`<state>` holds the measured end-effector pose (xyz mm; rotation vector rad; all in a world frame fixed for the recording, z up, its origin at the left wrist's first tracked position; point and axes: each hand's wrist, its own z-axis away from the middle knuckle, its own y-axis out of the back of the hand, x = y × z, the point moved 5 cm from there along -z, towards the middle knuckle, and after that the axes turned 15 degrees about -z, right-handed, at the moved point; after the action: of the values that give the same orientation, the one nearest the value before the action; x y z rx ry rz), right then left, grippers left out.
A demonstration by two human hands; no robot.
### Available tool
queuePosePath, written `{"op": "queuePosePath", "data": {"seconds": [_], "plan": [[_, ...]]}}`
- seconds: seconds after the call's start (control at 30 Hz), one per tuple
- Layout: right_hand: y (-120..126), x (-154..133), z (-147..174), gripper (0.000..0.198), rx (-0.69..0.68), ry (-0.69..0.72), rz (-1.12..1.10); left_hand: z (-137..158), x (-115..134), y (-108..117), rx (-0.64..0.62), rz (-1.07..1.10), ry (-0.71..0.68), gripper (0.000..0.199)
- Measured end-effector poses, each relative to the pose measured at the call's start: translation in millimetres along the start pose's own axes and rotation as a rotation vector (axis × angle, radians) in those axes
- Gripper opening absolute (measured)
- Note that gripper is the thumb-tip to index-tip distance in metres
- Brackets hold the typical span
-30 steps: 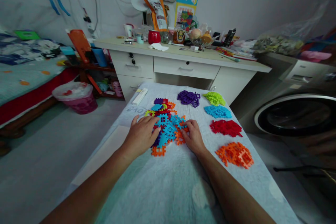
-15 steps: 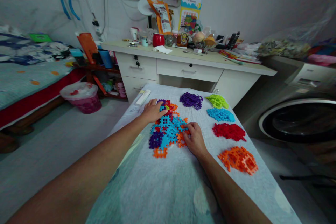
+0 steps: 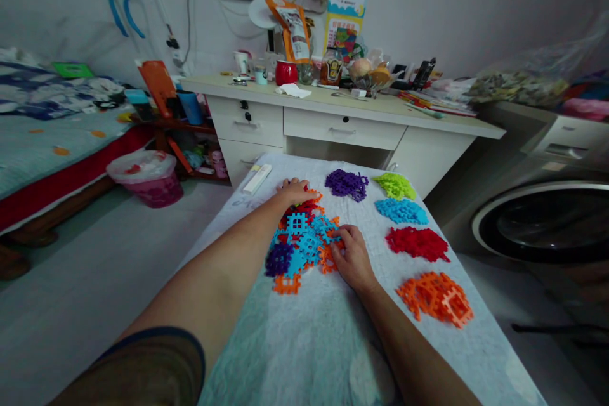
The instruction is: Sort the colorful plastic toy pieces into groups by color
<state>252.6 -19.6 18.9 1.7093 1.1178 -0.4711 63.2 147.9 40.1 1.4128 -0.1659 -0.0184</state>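
Note:
A mixed pile of plastic interlocking building pieces point(image 3: 309, 244), blue, orange, red and purple, lies on a cloth-covered table point(image 3: 304, 342). My left hand point(image 3: 294, 192) reaches over the far end of this pile, thumb stretched to the right and fingers curved apart above red and orange pieces; its fingertips are partly hidden. At the pile's right edge, my right hand point(image 3: 353, 255) rests with bent fingers and thumb apart, touching orange pieces. Sorted heaps lie to the right: purple point(image 3: 347, 184), lime green point(image 3: 394, 186), blue point(image 3: 402, 210), red point(image 3: 417, 243) and orange point(image 3: 436, 298).
A white box-like strip point(image 3: 257, 179) lies at the table's far left. Behind stands a white desk point(image 3: 342, 127) crowded with jars and cups. A washing machine point(image 3: 542, 165) is on the right; a pink lined bin point(image 3: 147, 181) and a bed point(image 3: 61, 146) are on the left.
My left hand has moved farther away and slightly right, over the pile's far end, and its sleeve has come into view. My right hand stays at the pile's right edge.

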Motion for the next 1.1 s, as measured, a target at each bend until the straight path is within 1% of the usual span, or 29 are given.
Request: {"op": "queuePosePath", "data": {"seconds": [0.1, 0.23, 0.33, 0.47, 0.6, 0.63, 0.77, 0.83, 0.93, 1.0, 1.1], "plan": [[-0.5, -0.1, -0.7, 0.019, -0.012, -0.005, 0.003, 0.7, 7.8, -1.1, -0.016, -0.022, -0.03, 0.075], [0.2, -2.3, -1.2, 0.017, -0.01, -0.005, -0.004, 4.2, 14.0, -0.8, -0.025, -0.038, -0.095, 0.056], [1.2, -4.0, -1.3, 0.017, -0.003, -0.006, -0.025, 9.7, 17.4, 0.9, -0.012, -0.029, -0.189, 0.043], [2.8, -2.4, -1.0, 0.017, 0.028, -0.003, -0.05, 24.0, 20.9, 8.1, 0.078, 0.009, -0.322, 0.031], [4.0, 0.1, -0.9, 0.015, 0.054, -0.001, -0.077, 47.6, 26.3, 18.8, 0.179, 0.046, -0.461, 0.012], [4.3, 0.3, -0.9, 0.015, 0.058, -0.002, -0.084, 54.6, 27.6, 21.2, 0.199, 0.052, -0.489, 0.01], [5.7, -0.2, -0.9, 0.014, 0.076, -0.005, -0.102, 86.0, 31.5, 26.5, 0.296, 0.075, -0.585, 0.008], [6.2, -0.4, -0.9, 0.014, 0.084, 0.002, -0.109, 103.0, 31.9, 24.8, 0.342, 0.114, -0.62, 0.009], [6.2, 0.2, -0.8, 0.013, 0.085, 0.006, -0.118, 127.6, 29.7, 15.9, 0.32, 0.215, -0.633, 0.013], [6.1, 0.9, -0.7, 0.013, 0.085, 0.004, -0.122, 145.6, 27.4, 11.7, 0.332, 0.233, -0.637, 0.015], [6.1, 1.1, -0.7, 0.013, 0.088, 0.001, -0.128, 172.3, 18.5, 9.8, 0.342, 0.207, -0.573, 0.021]]}}
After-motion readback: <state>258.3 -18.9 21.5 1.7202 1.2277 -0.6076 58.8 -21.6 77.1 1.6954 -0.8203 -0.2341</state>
